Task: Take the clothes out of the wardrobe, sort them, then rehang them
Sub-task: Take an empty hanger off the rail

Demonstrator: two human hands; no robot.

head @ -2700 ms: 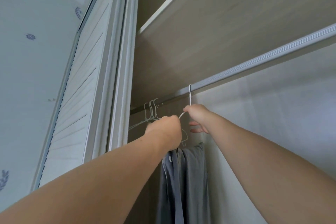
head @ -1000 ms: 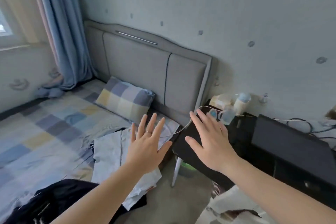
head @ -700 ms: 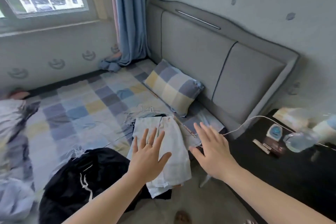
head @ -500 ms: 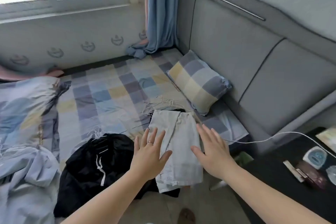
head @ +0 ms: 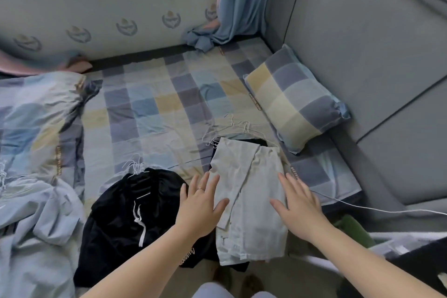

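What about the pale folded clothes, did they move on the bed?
No. The pale folded clothes lie just as before, close beside the checked pillow's near corner; only the view shifted.

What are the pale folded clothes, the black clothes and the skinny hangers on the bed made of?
The pale folded garment looks like thin woven cotton or linen: matte, finely creased. The black garment seems a smooth synthetic, since its folds catch a soft sheen. The hangers look like thin wire, probably white-coated metal, judging by their slim bent outlines.

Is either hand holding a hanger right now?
No: the left hand and right hand are open over the pale folded garment, and the wire hangers lie beyond it.
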